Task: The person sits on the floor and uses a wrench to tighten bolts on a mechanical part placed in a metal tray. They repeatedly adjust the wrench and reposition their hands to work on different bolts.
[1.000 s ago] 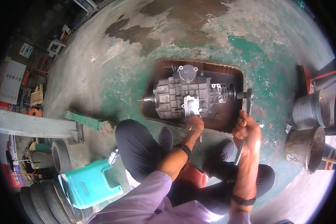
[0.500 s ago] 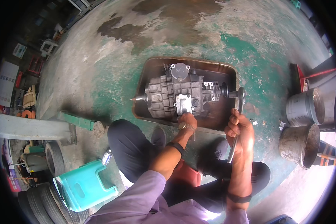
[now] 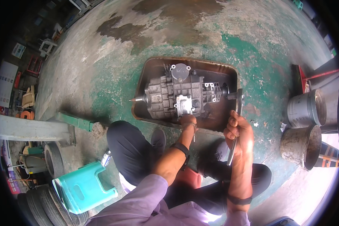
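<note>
A grey metal gearbox [image 3: 164,96] lies on its side in a rusty brown tray [image 3: 147,64] on the floor. My right hand [image 3: 240,130] is closed round the handle of a long socket wrench [image 3: 232,150]. The wrench's head and socket [image 3: 235,95] meet the output end at the gearbox's right, just over the tray's rim. At the gearbox's near side, below the pale cover [image 3: 184,104], my left hand [image 3: 188,120] is closed; its fingertips are hidden. A thin rod [image 3: 194,138] shows beside that wrist, and what the hand grips cannot be made out.
Two worn buckets [image 3: 303,109] stand to the right. At the left are a turquoise plastic stool [image 3: 84,188], a spray can [image 3: 106,158], stacked tyres [image 3: 37,207] and a lift arm with a green end [image 3: 77,122]. A red seat [image 3: 189,177] is between my legs.
The view has shifted slightly. My right hand and the wrench have moved a little to the left. My left wrist has turned a little, with the hand still at the gearbox's near side.
</note>
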{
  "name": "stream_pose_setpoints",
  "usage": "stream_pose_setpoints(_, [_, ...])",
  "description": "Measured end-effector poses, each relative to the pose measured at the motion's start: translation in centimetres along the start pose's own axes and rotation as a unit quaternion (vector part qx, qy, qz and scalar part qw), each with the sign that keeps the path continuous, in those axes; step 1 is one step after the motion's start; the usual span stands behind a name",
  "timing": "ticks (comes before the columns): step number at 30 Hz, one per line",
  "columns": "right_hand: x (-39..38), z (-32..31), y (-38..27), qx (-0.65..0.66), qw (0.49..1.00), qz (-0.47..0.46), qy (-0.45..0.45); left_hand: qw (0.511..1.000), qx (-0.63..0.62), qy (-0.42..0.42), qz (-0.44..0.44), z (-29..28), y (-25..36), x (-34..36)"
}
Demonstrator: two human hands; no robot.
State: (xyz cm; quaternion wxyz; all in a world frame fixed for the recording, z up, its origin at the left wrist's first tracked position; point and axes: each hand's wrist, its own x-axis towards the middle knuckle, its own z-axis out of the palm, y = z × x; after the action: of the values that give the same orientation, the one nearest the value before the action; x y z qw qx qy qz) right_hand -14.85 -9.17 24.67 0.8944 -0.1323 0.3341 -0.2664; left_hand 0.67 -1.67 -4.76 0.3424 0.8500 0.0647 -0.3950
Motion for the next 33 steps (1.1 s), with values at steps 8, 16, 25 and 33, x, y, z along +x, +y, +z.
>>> stream_pose_setpoints(8, [0.1,-0.3,0.0,0.000,1.000,0.007,-0.005,0.988,-0.125,-0.018,-0.089,-1.3,1.8,-3.6])
stream_pose_setpoints(16, [-0.1,-0.2,-0.1,-0.004,1.000,0.007,0.003,0.923,0.277,0.149,0.222,-3.2,2.4,-6.3])
stream_pose_setpoints(25, [-0.4,0.0,-0.3,-0.004,1.000,0.003,0.011,0.884,0.341,0.125,0.296,-3.0,2.3,-5.9])
stream_pose_setpoints(33, [-0.3,-0.1,-0.2,0.006,1.000,0.004,0.007,0.911,0.338,0.104,0.213,-1.9,2.1,-4.6])
